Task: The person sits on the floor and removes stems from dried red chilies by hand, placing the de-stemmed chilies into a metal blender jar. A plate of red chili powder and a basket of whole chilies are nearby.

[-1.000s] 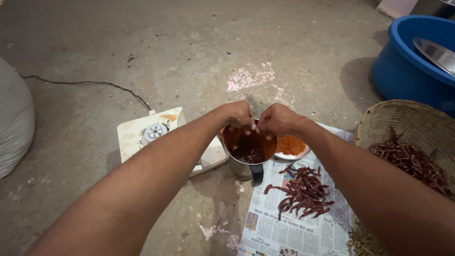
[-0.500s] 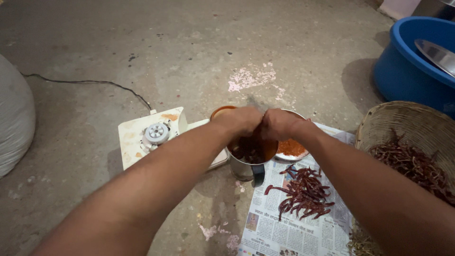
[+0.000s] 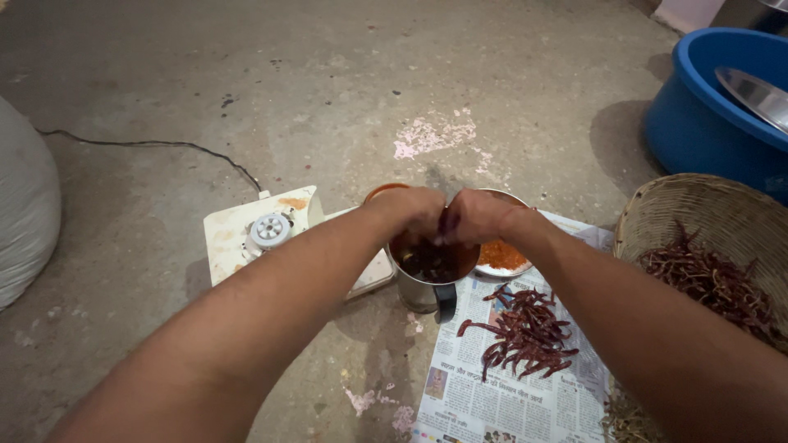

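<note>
Head view: both hands, left (image 3: 410,209) and right (image 3: 476,217), have fingers pinched on 1 dried chilli (image 3: 444,221) above the steel jar (image 3: 427,275), apparently breaking it; dropping pieces in calls for loosening.

A steel jar (image 3: 424,287) is standing on the floor between a mixer base (image 3: 271,234) on its left and a newspaper (image 3: 509,377) on its right; loose chillies (image 3: 525,332) are lying on the newspaper, a plate (image 3: 502,256) behind them, a basket (image 3: 714,238) further right.
</note>
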